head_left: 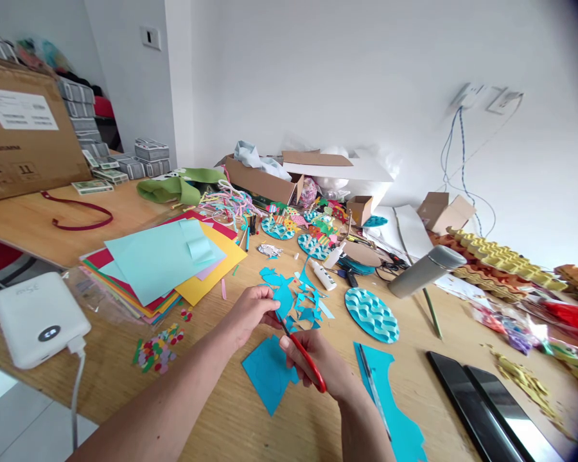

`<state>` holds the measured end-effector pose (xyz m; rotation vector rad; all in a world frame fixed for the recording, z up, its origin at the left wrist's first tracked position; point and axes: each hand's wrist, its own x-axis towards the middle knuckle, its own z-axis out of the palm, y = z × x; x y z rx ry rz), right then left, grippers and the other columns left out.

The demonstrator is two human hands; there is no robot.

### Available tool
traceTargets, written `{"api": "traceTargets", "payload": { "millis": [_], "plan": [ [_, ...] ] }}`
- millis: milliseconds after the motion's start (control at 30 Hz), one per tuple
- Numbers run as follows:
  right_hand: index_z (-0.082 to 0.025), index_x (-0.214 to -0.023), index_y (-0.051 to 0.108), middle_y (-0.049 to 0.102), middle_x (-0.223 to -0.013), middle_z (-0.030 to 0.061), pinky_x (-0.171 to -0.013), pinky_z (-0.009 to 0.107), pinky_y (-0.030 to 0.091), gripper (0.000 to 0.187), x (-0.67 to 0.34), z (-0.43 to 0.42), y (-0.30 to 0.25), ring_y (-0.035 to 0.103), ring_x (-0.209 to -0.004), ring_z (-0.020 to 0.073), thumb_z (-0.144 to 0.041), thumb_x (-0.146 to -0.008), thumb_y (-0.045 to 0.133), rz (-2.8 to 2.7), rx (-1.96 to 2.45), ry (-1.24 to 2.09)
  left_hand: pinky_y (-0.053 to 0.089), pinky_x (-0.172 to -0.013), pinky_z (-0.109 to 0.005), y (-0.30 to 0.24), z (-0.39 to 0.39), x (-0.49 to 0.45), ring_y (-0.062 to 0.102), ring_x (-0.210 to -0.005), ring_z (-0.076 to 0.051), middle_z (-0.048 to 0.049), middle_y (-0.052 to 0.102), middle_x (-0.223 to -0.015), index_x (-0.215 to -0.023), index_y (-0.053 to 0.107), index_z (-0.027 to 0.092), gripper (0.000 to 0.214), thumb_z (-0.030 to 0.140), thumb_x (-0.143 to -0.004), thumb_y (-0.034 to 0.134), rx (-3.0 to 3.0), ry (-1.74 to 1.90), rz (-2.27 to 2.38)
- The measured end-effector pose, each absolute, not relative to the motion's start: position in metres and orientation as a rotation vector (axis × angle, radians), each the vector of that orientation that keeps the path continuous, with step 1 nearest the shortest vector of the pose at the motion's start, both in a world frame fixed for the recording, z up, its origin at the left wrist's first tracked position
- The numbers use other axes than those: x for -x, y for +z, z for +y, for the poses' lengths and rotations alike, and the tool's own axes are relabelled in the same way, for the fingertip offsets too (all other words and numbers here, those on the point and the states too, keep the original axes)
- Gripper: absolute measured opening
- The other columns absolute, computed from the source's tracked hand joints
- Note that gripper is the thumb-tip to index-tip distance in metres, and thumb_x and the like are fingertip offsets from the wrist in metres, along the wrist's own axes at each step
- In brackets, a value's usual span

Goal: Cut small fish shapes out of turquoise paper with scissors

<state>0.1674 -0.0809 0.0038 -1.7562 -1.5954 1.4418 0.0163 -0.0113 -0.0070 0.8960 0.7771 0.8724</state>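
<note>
My left hand [251,314] pinches a small piece of blue paper [284,298] above the middle of the table. In my right hand [320,359] is a pair of red-handled scissors [309,362], its blades meeting the lower edge of that piece. Below my hands lies a blue paper sheet [268,372] with faint drawn lines. Blue paper scraps [309,311] are scattered just beyond the scissors. A larger cut blue sheet [395,401] rests to the right with a pen [373,388] on top.
Coloured paper sheets [149,260] are stacked at left, near a white power bank [41,321]. At right are a wavy-patterned blue oval [372,314], a grey bottle [426,271] and two phones [481,410]. Glue bottles [322,274] lie behind the scraps; egg trays [501,260] stand far right.
</note>
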Motion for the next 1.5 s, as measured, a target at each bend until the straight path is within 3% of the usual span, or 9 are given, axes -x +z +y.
{"api": "traceTargets", "payload": {
  "millis": [367, 700, 933, 1033, 1133, 1500],
  "plan": [
    [-0.015, -0.062, 0.055, 0.052, -0.048, -0.0014, -0.038, 0.018, 0.032, 0.051, -0.168, -0.08, 0.0, 0.048, -0.04, 0.0082, -0.063, -0.079, 0.057, -1.626, 1.674, 1.415, 0.052, -0.054, -0.027, -0.008, -0.008, -0.016, 0.059, -0.05, -0.013, 0.0014, 0.059, -0.055, -0.062, 0.051, 0.016, 0.025, 0.031, -0.06, 0.071, -0.855, 0.957, 0.839],
    [-0.013, -0.066, 0.057, 0.051, -0.048, -0.0015, -0.041, 0.02, 0.034, 0.051, -0.167, -0.073, -0.001, 0.046, -0.041, 0.0087, -0.063, -0.077, 0.059, -1.236, 1.608, 1.218, 0.053, -0.062, -0.029, -0.012, -0.006, -0.017, 0.065, -0.058, -0.016, 0.0012, 0.06, -0.058, -0.064, 0.055, 0.015, 0.024, 0.033, -0.061, 0.071, -0.845, 1.01, 0.848],
    [-0.013, -0.07, 0.062, 0.061, -0.059, 0.0036, -0.051, 0.025, 0.04, 0.047, -0.172, -0.069, 0.001, 0.054, -0.054, 0.0148, -0.06, -0.071, 0.067, -1.016, 1.524, 0.926, 0.05, -0.057, -0.027, -0.006, -0.013, -0.019, 0.059, -0.053, -0.013, 0.001, 0.061, -0.057, -0.062, 0.052, 0.016, 0.019, 0.031, -0.061, 0.064, -1.077, 0.772, 0.843],
    [-0.014, -0.081, 0.065, 0.063, -0.069, 0.0033, -0.061, 0.027, 0.043, 0.039, -0.177, -0.068, -0.002, 0.056, -0.065, 0.0167, -0.051, -0.071, 0.072, -1.039, 1.391, 0.908, 0.042, -0.047, -0.023, -0.005, -0.018, -0.02, 0.054, -0.047, -0.012, 0.0028, 0.056, -0.048, -0.06, 0.05, 0.017, 0.016, 0.029, -0.062, 0.06, -1.245, 0.593, 0.834],
    [-0.014, -0.082, 0.065, 0.061, -0.068, 0.001, -0.06, 0.025, 0.041, 0.034, -0.18, -0.068, -0.005, 0.053, -0.064, 0.0148, -0.044, -0.07, 0.075, -1.026, 1.333, 0.94, 0.033, -0.042, -0.021, -0.006, -0.021, -0.019, 0.05, -0.043, -0.01, 0.0037, 0.053, -0.043, -0.059, 0.049, 0.018, 0.016, 0.03, -0.064, 0.059, -1.344, 0.492, 0.812],
    [-0.014, -0.072, 0.062, 0.059, -0.064, 0.0, -0.059, 0.025, 0.04, 0.023, -0.182, -0.067, -0.006, 0.052, -0.061, 0.0135, -0.034, -0.069, 0.073, -1.049, 1.264, 1.029, 0.036, -0.044, -0.02, -0.015, -0.005, -0.016, 0.052, -0.046, -0.009, 0.0018, 0.059, -0.055, -0.067, 0.058, 0.014, 0.031, 0.04, -0.058, 0.072, -1.084, 0.877, 0.906]
  ]
}}
